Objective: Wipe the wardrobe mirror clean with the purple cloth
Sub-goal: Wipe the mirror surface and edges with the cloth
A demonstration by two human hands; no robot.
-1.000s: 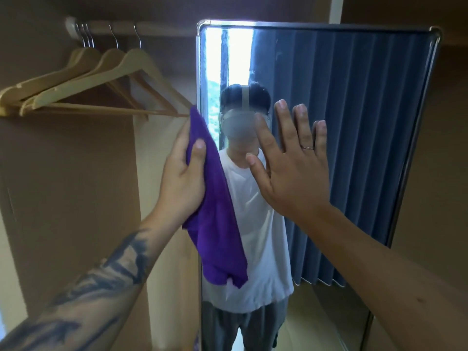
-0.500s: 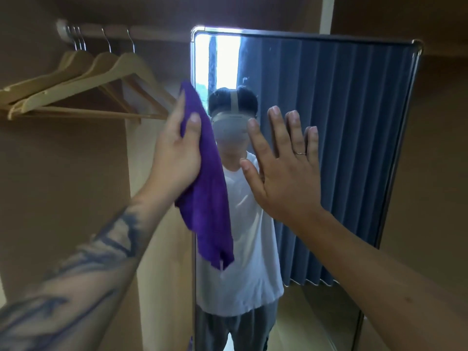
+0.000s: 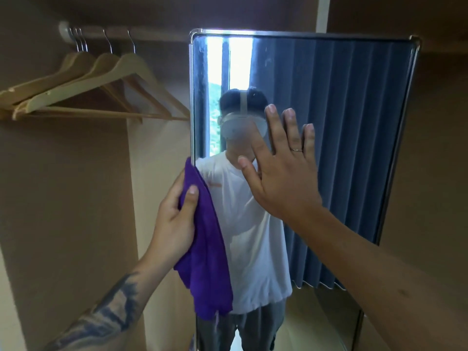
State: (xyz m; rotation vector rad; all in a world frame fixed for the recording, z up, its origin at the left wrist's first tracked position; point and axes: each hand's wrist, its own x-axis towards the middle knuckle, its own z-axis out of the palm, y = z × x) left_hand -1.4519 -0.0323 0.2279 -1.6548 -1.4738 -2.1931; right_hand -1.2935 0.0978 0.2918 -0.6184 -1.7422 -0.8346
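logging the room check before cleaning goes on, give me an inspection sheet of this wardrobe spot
surface: mirror upright in a metal frame, faint specks near its top
job's things: purple cloth hangs at the mirror's left edge
clutter: nothing seen
hands: left hand grips the cloth; right hand open, fingers spread flat on the glass, ring on one finger
cables: nothing seen
surroundings: wooden hangers on a rail, no clothes on them; brown wardrobe walls

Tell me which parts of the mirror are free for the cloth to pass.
Free: the mirror right of the right hand up to the frame, and the strip above both hands. Crowded: the left edge, where the left hand presses the purple cloth, and the middle under the flat right palm.
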